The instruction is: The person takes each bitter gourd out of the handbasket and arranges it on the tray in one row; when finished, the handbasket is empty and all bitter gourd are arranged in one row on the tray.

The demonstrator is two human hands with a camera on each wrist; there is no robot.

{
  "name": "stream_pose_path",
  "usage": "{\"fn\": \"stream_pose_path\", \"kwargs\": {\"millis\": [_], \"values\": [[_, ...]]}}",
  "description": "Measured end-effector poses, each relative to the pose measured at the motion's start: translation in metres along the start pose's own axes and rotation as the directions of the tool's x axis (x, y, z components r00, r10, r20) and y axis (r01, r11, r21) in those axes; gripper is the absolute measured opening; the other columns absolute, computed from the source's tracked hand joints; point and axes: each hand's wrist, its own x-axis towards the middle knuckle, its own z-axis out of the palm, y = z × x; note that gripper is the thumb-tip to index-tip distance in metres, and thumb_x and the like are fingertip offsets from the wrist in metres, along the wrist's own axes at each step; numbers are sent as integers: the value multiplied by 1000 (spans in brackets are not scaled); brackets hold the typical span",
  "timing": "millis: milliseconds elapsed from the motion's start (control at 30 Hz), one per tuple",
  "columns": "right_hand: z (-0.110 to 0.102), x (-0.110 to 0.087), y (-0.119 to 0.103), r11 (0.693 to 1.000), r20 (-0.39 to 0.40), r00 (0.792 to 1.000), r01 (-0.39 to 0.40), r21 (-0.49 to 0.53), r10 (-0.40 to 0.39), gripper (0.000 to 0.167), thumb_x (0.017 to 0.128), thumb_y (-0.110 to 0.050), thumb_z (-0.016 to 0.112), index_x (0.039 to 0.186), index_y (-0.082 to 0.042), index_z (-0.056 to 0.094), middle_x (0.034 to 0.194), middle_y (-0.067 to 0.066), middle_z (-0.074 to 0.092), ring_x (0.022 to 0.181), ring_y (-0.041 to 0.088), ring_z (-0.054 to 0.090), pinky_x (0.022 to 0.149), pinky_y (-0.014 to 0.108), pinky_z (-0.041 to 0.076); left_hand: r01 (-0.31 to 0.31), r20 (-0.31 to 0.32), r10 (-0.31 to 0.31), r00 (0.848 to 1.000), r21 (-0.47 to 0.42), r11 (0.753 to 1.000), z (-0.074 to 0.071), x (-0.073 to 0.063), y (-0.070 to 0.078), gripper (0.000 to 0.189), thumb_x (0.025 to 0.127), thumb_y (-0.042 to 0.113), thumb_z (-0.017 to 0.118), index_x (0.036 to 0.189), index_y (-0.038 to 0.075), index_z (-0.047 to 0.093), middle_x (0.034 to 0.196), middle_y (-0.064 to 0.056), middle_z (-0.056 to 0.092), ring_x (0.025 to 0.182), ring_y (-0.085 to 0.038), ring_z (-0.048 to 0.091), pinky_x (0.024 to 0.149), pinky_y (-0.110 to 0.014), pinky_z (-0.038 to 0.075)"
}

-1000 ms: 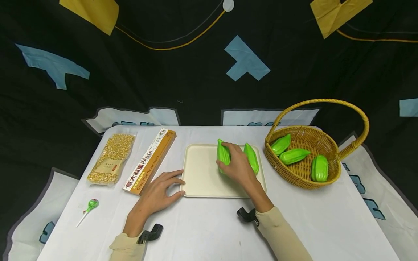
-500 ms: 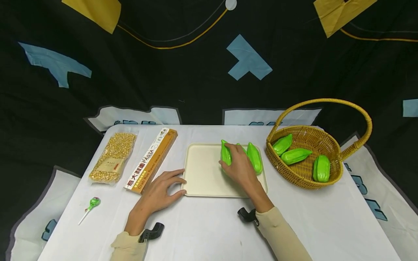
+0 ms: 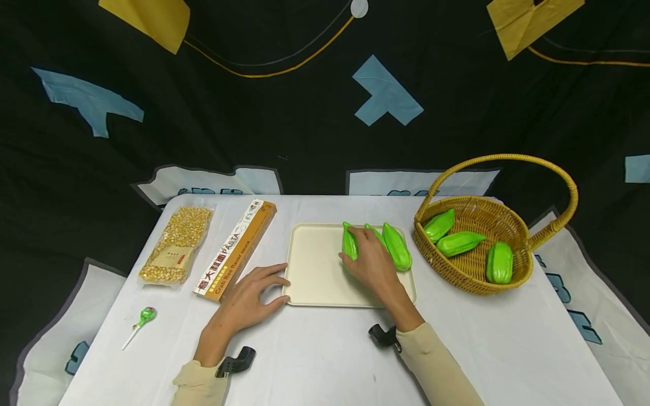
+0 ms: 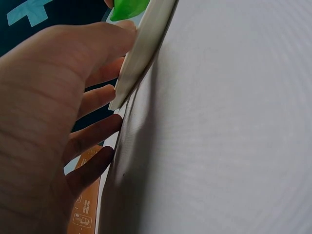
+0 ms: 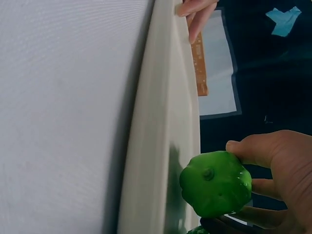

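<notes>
Here, at the near side of the white surface (image 3: 325,361), beige sleeves and black wrist devices (image 3: 236,363) lead to your hands. A green-wrapped lollipop (image 3: 147,314) lies off to your left. Your left hand (image 3: 251,297) has its fingers spread apart, its thumb touching the left rim of the cream tray (image 3: 315,268). Over the tray's right half, your right hand (image 3: 373,262) pinches a ribbed green vegetable (image 3: 349,243) between thumb and fingers; whether it touches the tray you cannot tell. Just beside it, a second vegetable (image 3: 374,231) is partly hidden behind your hand, and a third vegetable (image 3: 398,248) lies at the tray's right end. Left of the tray are a pasta box (image 3: 236,251) and a bag of corn kernels (image 3: 178,245); to the right, a wicker basket (image 3: 449,276) holds three more vegetables (image 3: 459,243). Beyond hangs a black backdrop (image 3: 254,129).
</notes>
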Motion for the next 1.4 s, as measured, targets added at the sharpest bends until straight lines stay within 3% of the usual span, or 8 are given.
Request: {"fn": "stream_pose_path", "kwargs": {"millis": [333,700,867,1033,1400], "values": [[5,1,5,1000,-3,1000,-2,-24,2,61,92,-27,86,144,-2,65,139,22,64,124,40,67,102,53,60,-11,1,11,1000,12,1000,3,1,2,29,91,39,87,116,25,80,156,3,60,139,-27,61,114,-50,51],[2,0,6,999,-52,999,6,-36,-8,58,95,-27,83,139,6,65,137,27,64,126,44,66,100,56,60,-21,2,21,1000,-4,1000,2,3,3,29,92,37,88,116,23,80,156,1,60,138,-28,61,113,-51,52],[-5,0,4,999,-45,998,33,-29,-34,61,96,-29,82,141,8,63,140,30,63,131,45,63,108,55,56,-18,2,18,1000,-12,1000,2,3,2,30,92,36,88,117,23,80,157,1,60,140,-28,59,115,-51,50],[-17,-1,2,1000,-13,1000,5,-5,-5,63,98,-31,80,145,6,60,144,32,60,134,47,61,112,56,54,-17,4,17,1000,-12,1000,1,3,1,30,92,36,87,118,24,79,157,1,60,141,-28,59,117,-50,49],[-46,-6,9,1000,-29,999,-18,2,18,58,101,-33,76,145,2,62,137,26,65,125,41,66,105,54,58,-15,-4,15,1000,-15,1000,0,1,0,31,91,35,88,118,23,80,157,0,60,138,-29,60,115,-51,50]]}}
